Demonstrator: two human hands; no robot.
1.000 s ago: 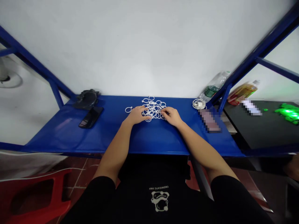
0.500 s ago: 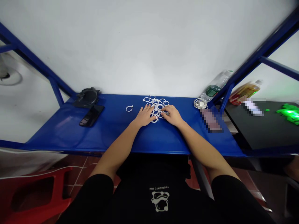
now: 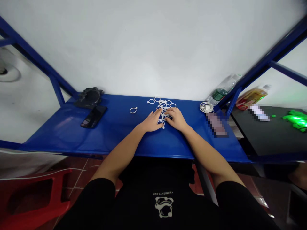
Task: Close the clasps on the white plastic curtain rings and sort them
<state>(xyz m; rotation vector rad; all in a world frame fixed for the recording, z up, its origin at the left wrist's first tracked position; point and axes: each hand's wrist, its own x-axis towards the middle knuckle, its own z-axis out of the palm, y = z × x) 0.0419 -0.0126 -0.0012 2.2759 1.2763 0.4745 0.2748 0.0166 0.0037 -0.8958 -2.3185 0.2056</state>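
A heap of several small white rings [image 3: 163, 105] lies at the back middle of the blue table [image 3: 120, 137]. My left hand [image 3: 152, 121] rests flat against the heap's left side, fingers stretched toward it. My right hand [image 3: 176, 117] presses in from the right, fingers extended over the rings. The two hands nearly meet, with rings bunched between them. One single white ring [image 3: 133, 110] lies apart to the left of the heap.
A black phone [image 3: 93, 116] and a dark object [image 3: 88, 96] lie at the back left. A coiled white cable [image 3: 205, 106], a clear bottle [image 3: 222, 89] and a yellowish bottle [image 3: 251, 95] sit at the right. A red stool [image 3: 31, 198] stands lower left.
Both hands have drawn closer together and pushed the spread rings into a tighter heap. The single ring at the left stayed where it was.
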